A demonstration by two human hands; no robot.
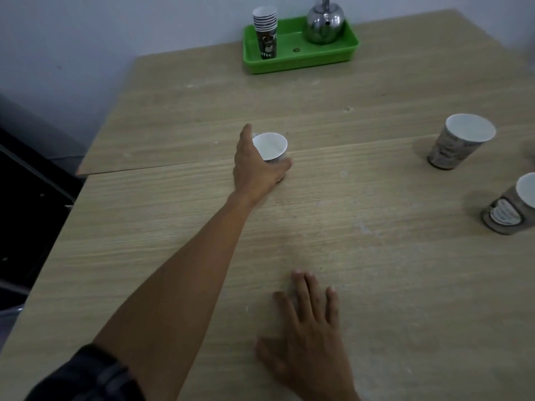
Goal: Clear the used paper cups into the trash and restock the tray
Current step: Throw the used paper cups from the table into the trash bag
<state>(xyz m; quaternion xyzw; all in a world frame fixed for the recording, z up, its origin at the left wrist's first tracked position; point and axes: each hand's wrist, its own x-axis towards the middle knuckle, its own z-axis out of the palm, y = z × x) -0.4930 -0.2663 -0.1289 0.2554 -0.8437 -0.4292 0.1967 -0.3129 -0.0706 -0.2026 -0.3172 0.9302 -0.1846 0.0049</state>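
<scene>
Early stage. Your left hand grips one used cup mid-counter; your right hand lies flat on the counter, fingers spread. A second cup and a third cup stand uncollected at right; the tray carries a cup stack.

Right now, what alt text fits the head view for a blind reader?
The left hand grips a paper cup on a wooden table; the right hand lies flat nearby. A farther cup and a nearer cup stand at right; a green tray behind holds a cup stack and a kettle.
</scene>
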